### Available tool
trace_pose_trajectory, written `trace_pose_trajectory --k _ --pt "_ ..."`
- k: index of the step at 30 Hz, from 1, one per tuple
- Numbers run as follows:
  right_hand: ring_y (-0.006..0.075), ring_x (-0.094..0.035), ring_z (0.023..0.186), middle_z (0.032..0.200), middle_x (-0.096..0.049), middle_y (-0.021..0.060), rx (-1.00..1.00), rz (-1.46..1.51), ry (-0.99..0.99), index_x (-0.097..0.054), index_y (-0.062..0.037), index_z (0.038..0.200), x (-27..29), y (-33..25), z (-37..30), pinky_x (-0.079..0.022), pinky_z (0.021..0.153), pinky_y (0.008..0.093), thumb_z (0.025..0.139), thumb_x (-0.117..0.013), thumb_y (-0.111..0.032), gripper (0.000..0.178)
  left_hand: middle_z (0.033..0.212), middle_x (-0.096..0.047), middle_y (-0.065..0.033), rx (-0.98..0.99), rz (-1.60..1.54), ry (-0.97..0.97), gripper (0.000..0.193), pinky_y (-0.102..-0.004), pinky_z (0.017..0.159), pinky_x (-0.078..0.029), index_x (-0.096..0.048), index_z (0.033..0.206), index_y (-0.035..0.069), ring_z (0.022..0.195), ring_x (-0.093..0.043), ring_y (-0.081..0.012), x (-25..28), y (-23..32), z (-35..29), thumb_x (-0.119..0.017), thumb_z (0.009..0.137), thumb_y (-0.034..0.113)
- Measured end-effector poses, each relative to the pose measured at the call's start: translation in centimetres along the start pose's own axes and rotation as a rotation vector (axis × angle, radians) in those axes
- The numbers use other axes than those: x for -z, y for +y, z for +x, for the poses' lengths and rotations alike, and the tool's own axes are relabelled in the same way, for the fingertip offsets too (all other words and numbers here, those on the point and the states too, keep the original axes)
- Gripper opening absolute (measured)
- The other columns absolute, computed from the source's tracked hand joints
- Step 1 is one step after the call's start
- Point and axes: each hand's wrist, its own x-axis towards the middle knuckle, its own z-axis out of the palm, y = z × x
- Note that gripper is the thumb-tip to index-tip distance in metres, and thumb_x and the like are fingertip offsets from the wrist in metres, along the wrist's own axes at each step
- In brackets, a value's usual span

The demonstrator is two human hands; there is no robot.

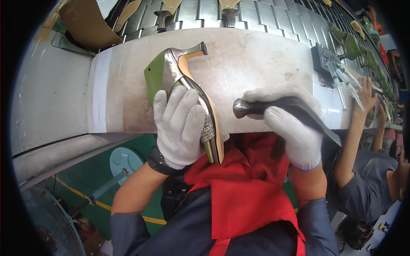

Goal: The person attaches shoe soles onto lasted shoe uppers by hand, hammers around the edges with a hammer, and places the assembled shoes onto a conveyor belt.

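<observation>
My left hand (181, 123), in a white knit glove, is wrapped round a silver high-heeled shoe (173, 66). The shoe lies on its side with its heel pointing away from me, its tan sole facing right, and a glittery band across the toe part. A green shoe last (155, 74) fills it and sticks out at the upper left. In my gloved right hand (294, 128) is a dark metal shoemaker's hammer (277, 104). Its rounded face points left toward the shoe, apart from it, and its flat end points lower right. My fingers hide part of the hammer.
Beyond the pale worktable (256, 51) runs a slatted metal conveyor (192, 17) carrying more heeled shoes. Several syringes (344, 83) lie by a dark block (322, 59) at the right. A co-worker (367, 179) works close on that side. A fan (53, 222) stands lower left.
</observation>
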Motion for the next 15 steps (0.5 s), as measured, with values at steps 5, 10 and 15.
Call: trace_pose_trajectory --k 5,10,15 --pt "0.0385 -0.076 0.121 0.134 -0.075 0.0278 0.072 -0.328 -0.316 -0.067 0.0128 0.139 0.0 -0.1 1.6 -0.059 0.111 0.0465 0.103 -0.067 -0.014 0.045 0.143 -0.065 -0.0259 0.015 -0.086 0.054 0.065 -0.0675 0.131 -0.027 -0.05 0.146 0.002 0.136 -0.063 -0.0461 -0.4 0.2 0.4 -0.075 0.105 0.045" --pt "0.0326 -0.079 0.113 0.123 -0.079 0.025 0.053 -0.264 -0.296 -0.075 0.0037 0.117 -1.4 -0.5 2.7 -0.062 0.103 0.044 0.089 -0.082 -0.003 0.029 0.144 -0.063 -0.0216 0.071 -0.145 0.058 0.051 -0.0712 0.131 -0.029 -0.054 0.143 0.003 0.136 -0.064 -0.0435 0.0 0.2 0.1 -0.075 0.1 0.022" --pt "0.0359 -0.082 0.102 0.109 -0.08 0.0251 0.302 -0.502 -0.37 -0.075 0.0024 0.108 -1.7 -0.5 2.1 -0.066 0.091 0.0441 0.085 -0.085 -0.002 0.025 0.145 -0.064 -0.021 0.08 -0.152 0.034 0.05 -0.0724 0.13 -0.03 -0.055 0.142 0.005 0.139 -0.063 -0.0439 0.2 0.3 -0.6 -0.074 0.097 0.01"
